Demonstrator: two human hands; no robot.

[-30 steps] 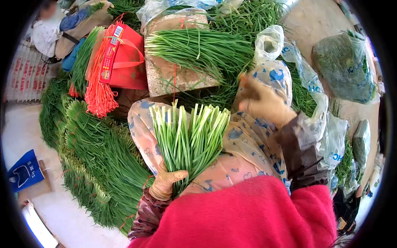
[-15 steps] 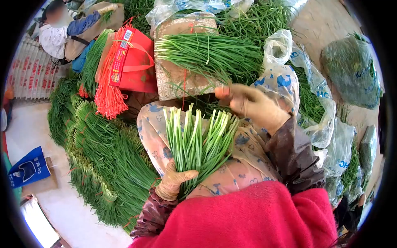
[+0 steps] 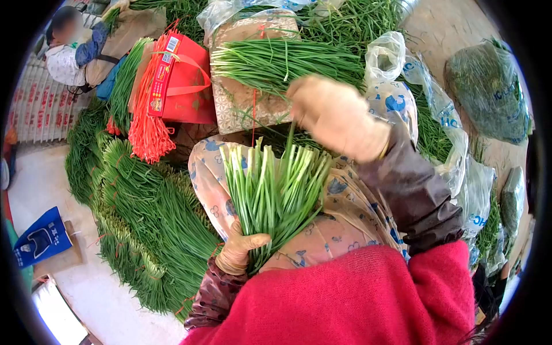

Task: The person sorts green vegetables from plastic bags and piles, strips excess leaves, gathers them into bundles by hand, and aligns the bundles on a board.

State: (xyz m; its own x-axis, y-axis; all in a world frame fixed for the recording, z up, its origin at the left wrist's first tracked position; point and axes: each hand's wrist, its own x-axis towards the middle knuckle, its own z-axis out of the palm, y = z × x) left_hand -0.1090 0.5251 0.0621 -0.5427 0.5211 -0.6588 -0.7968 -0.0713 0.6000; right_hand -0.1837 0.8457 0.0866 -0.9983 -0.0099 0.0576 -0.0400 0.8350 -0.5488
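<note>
In my gloved left hand (image 3: 242, 248) is a loose bunch of garlic chives (image 3: 273, 195), its pale cut ends fanned upward over my lap. The fingers wrap around the lower part, thumb across the front. My gloved right hand (image 3: 342, 118) hovers above the pale ends, between them and the board, its fingers curled downward and smeared by motion. A thin green blade (image 3: 291, 137) shows just below its fingertips; whether they grip it is unclear. Across the worn board (image 3: 247, 112) lies another pile of chives (image 3: 287, 59).
Red ties (image 3: 150, 129) hang over a red box (image 3: 192, 80) left of the board. Tied chive bundles (image 3: 155, 213) are stacked at my left. Clear plastic bags (image 3: 454, 138) and a filled bag (image 3: 487, 92) stand at right. Another person (image 3: 72, 54) sits at upper left.
My right hand has moved slightly left and toward the pile on the board, and a green blade now shows below its fingertips. My left hand keeps its hold on the bunch.
</note>
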